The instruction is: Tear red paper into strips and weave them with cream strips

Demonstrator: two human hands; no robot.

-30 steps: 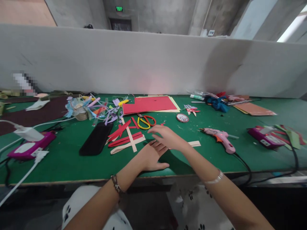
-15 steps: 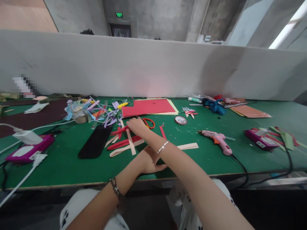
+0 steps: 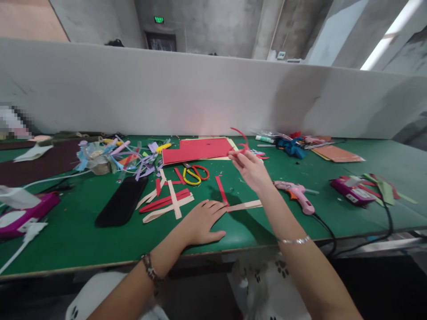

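Observation:
My right hand (image 3: 248, 168) is raised above the table, its fingers pinched on a curved red paper strip (image 3: 240, 133). My left hand (image 3: 207, 222) lies flat near the table's front edge, fingers stretched out. Its fingertips touch or cover the left end of a cream paper strip (image 3: 247, 205), where a short red strip (image 3: 220, 190) also meets it. To the left lies a loose group of red strips (image 3: 163, 202) and cream strips (image 3: 175, 200), some crossing. Scissors (image 3: 193, 175) with red and yellow handles rest beyond my left hand, by the red paper sheets (image 3: 200, 149).
A black phone-like slab (image 3: 122, 202) lies at left, near purple scraps (image 3: 150, 164) and a magenta power strip (image 3: 33, 213). At right are a pink glue gun (image 3: 296, 193) with its cord and a second magenta power strip (image 3: 350, 191). A white partition (image 3: 167, 93) stands behind.
My right hand has moved from the strips at left, across my left arm, up to the right, lifting a red strip. My left hand stays low on the table, now uncovered.

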